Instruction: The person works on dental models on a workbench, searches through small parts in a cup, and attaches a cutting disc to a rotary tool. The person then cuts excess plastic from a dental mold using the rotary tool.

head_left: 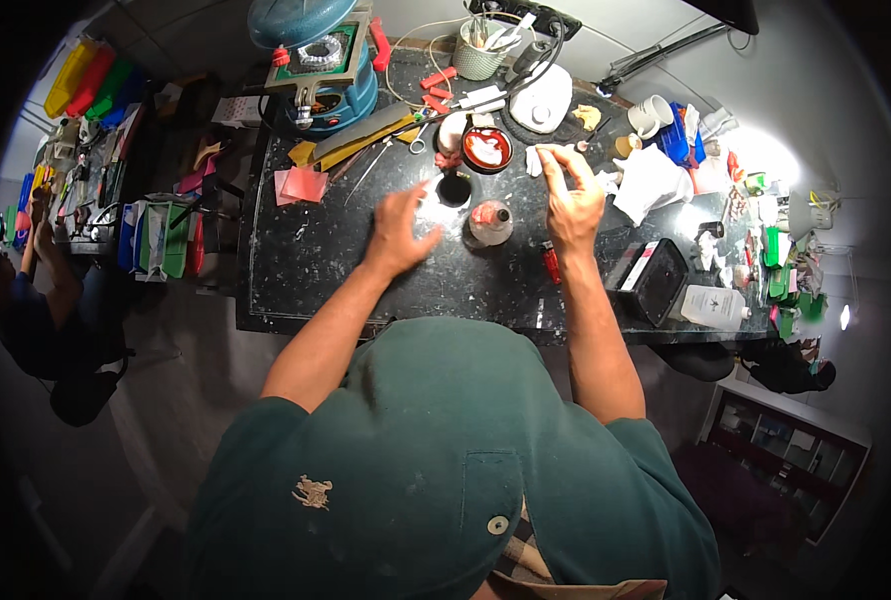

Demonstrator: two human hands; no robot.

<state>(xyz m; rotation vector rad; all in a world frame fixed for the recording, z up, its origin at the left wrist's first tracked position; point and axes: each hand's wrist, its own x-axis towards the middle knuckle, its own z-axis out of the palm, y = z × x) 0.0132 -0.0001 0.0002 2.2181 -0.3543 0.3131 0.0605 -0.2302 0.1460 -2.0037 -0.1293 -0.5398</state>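
Note:
My left hand hovers low over the black worktop, its fingers apart and nothing in them. Just beyond its fingertips stands a small round cup with a dark inside. My right hand is raised, thumb and fingers pinched together at a small white piece, too small to name. Between the hands is a clear bottle with a dark tip and pinkish patches. Farther back sits a red-brown round dish holding white material. A small red object lies near my right wrist.
A blue machine stands back left, with pink sheets before it. A white round-topped device and a tool pot are behind. At right are crumpled white paper, a black box and a white bottle. Another person sits far left.

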